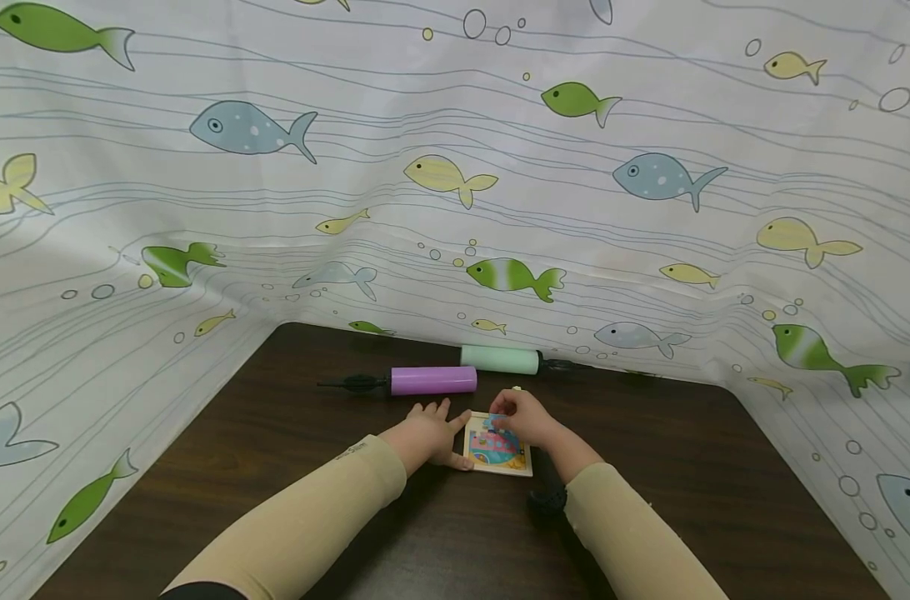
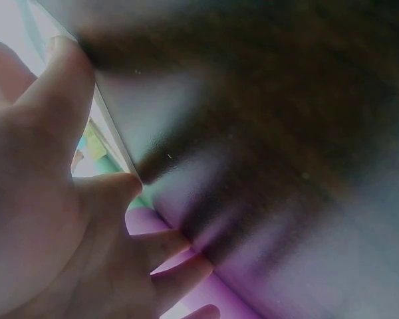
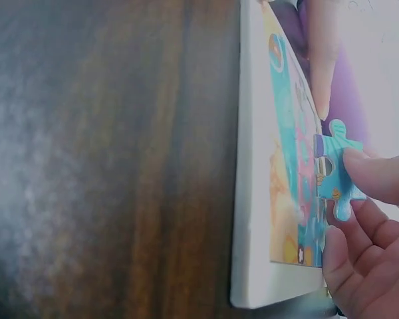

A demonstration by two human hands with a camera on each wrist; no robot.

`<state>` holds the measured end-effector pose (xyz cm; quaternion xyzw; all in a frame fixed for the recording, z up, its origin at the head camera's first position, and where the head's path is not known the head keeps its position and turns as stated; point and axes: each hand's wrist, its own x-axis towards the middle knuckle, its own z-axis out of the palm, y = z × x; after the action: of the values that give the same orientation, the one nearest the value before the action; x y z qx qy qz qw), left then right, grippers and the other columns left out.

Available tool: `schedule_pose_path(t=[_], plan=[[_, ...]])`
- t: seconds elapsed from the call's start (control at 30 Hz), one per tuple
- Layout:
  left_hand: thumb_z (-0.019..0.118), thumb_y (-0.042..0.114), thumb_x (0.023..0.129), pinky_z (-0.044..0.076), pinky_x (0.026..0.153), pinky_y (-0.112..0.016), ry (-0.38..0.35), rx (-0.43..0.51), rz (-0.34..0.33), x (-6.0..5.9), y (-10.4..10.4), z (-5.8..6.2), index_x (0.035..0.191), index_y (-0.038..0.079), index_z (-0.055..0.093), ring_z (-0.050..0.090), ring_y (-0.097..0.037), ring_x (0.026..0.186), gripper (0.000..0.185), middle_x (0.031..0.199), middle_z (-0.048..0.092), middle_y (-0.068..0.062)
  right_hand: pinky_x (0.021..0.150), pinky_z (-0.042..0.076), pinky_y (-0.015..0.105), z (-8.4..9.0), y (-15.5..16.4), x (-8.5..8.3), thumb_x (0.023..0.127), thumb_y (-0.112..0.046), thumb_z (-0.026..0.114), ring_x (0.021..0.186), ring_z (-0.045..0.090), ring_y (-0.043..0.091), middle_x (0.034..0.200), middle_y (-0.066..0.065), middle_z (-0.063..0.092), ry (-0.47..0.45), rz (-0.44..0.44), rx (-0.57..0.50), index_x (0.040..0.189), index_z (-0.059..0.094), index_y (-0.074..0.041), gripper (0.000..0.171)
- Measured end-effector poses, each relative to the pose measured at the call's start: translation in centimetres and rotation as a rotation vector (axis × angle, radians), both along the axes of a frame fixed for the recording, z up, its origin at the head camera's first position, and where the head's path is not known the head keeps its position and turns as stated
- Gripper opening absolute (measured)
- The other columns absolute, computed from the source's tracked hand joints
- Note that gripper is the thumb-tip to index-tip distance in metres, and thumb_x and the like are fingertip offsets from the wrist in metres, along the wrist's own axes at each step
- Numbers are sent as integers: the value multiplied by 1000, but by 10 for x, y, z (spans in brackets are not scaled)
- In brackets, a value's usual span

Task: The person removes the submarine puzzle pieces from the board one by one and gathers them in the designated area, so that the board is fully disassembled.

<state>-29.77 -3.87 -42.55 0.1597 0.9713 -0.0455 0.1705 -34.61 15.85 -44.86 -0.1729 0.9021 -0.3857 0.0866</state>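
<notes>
A small jigsaw puzzle board (image 1: 503,472) with a pale raised rim lies flat on the dark table, its picture pink, blue and yellow. My left hand (image 1: 427,437) rests at the board's left side with fingers spread; its thumb and index finger touch the rim. Between thumb and fingers, my right hand (image 1: 528,418) pinches a blue puzzle piece (image 3: 339,173) with rounded knobs. In the right wrist view that piece stands tilted up at the far part of the picture, one edge close to or touching it. The right fingers partly hide the board's upper right in the head view.
Behind the board lie a purple hand pump (image 1: 434,381) with a black nozzle and a mint green pump (image 1: 500,359). A small pale yellow thing (image 1: 517,388) shows just beyond the right hand. White fish-print cloth (image 1: 395,250) walls the table's back and sides.
</notes>
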Motion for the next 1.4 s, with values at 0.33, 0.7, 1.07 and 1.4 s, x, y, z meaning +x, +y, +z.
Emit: schedule_pose_path(t=[0.33,0.7,1.07,1.4], plan=[[53,78,81,23,113,-49,6,2,-6,0,-1,-3,158,32,25,28,-30,144,95,160,26,-11,71,49,37,11,14,1,92,-5,70,79,57,20,86,5,63,-18,-95,-128,95,72,-6,3],[55,77,81,22,113,-48,9,10,2,1,-1,-1,158,32,25,28,-30,144,95,160,26,-11,74,45,40,25,119,1,94,-14,69,85,55,28,90,8,64,-7,-236,-68,99,70,1,16],[55,77,81,22,114,-49,9,12,-1,0,-2,-2,158,31,26,28,-31,144,94,160,26,-12,76,46,46,7,180,18,95,-10,66,85,56,27,94,10,63,-84,-297,59,99,70,3,14],[56,76,82,22,114,-49,6,17,2,2,0,0,158,30,26,27,-31,144,94,160,26,-12,77,50,45,12,135,10,91,-8,72,87,61,26,95,8,67,42,-229,15,100,72,0,12]])
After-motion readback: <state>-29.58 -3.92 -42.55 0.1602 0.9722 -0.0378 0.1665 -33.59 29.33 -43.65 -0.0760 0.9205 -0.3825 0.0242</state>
